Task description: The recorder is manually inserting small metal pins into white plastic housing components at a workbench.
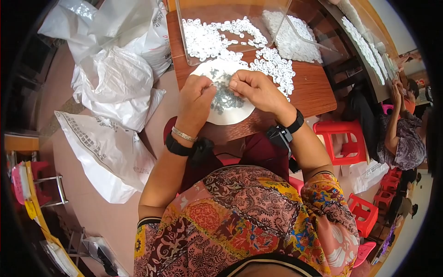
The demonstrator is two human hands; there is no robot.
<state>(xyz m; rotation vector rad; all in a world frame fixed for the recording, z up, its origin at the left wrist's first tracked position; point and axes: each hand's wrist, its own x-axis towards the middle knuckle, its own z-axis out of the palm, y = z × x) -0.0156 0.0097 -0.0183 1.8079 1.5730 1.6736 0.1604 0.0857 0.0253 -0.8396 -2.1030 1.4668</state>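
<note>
My left hand (pixel 196 100) and my right hand (pixel 257 91) are over a round white plate (pixel 241 113) at the table's near edge. Small dark grey pieces (pixel 222 99) lie scattered and heaped on the plate. Thumb and finger of each hand are pinched together. Whatever the pinches hold is too small or hidden to name; a pale speck shows at the left fingertips. Beyond the plate, many small white oval plastic parts (pixel 273 69) are spread loose on the brown wooden table (pixel 310 87).
A clear plastic partition (pixel 226 54) stands on the table, with more white parts (pixel 200 39) behind it. A dense stack of white pieces (pixel 295 39) is at the back right. White sacks (pixel 113 87) crowd the floor at left. Red stools (pixel 339 138) and other people (pixel 401 134) are at right.
</note>
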